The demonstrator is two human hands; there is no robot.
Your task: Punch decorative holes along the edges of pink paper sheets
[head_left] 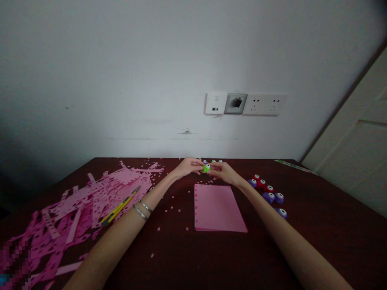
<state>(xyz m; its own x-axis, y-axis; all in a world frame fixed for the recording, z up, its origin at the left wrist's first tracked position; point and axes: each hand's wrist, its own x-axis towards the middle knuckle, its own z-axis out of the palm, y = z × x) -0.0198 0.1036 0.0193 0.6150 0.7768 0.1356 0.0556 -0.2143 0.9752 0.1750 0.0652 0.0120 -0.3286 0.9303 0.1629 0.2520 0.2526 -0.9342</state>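
Punched pink paper strips point(74, 226) are heaped at near left. At far centre, a green craft punch point(206, 169) is pinched between the fingers of the left hand point(188, 165) and right hand point(226, 172). Pink sheets point(219, 209) appear punched along the left edge only, the rest uncut.

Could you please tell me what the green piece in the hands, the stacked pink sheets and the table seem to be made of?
Green piece: probably smooth plastic, judging by its bright, even color.
Stacked pink sheets: most likely matte paper; they look thin and flat, with small cutouts along one edge.
Table: dark reddish-brown, perhaps wood or wood-look laminate; I can't tell which.
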